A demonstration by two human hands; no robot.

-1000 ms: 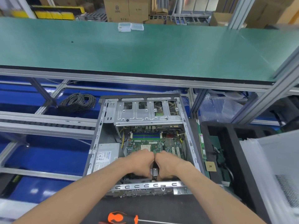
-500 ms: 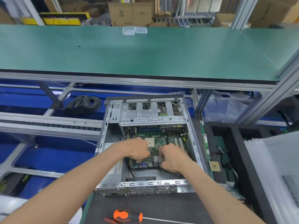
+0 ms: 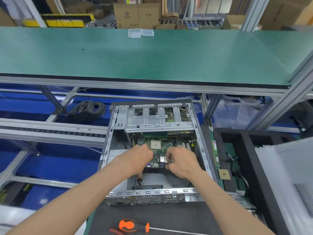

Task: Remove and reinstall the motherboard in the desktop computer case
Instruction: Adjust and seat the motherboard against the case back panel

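While both hands grip the motherboard (image 3: 160,150) inside the case (image 3: 199,143) | left hand (image 3: 138,158) holds its left edge | right hand (image 3: 182,161) pinches its ports | screwdriver (image 3: 133,225) lies in front of the case

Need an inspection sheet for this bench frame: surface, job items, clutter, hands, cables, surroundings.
Surface: dark mat under case, green shelf above.
Job's things: open case lying flat; motherboard inside it, near edge held.
Clutter: orange-handled screwdriver on mat; clear boxes on shelf.
Hands: left hand and right hand both grip the board.
Cables: black coil left of case.
Surroundings: cardboard cartons behind.
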